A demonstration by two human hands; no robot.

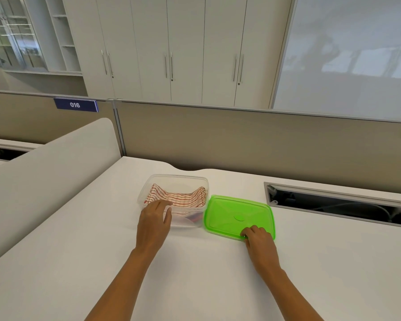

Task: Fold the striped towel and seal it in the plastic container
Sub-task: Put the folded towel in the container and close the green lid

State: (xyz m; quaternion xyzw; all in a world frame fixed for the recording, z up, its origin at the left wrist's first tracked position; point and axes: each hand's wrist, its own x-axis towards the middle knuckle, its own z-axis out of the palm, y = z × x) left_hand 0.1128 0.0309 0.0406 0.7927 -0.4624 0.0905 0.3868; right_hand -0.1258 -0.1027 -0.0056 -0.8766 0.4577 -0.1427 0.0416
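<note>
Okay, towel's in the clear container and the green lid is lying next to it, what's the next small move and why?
Probably lift the green lid with the right hand, whose fingers already curl on its near edge, and carry it over the container. The striped towel lies folded inside, the top is uncovered, and the left hand rests at the container's near wall to steady it.

I am at a desk (102, 251) in an open-plan office. A low beige partition (241, 140) runs along its far edge, and a blue plate (75, 104) on it reads 016. A cable slot (338, 203) is cut into the white top to my right. Behind the partition stand tall pale cabinets (185, 49) with long metal handles, open shelves (63, 33) to the left, and a frosted glass wall (347, 54) to the right.
</note>
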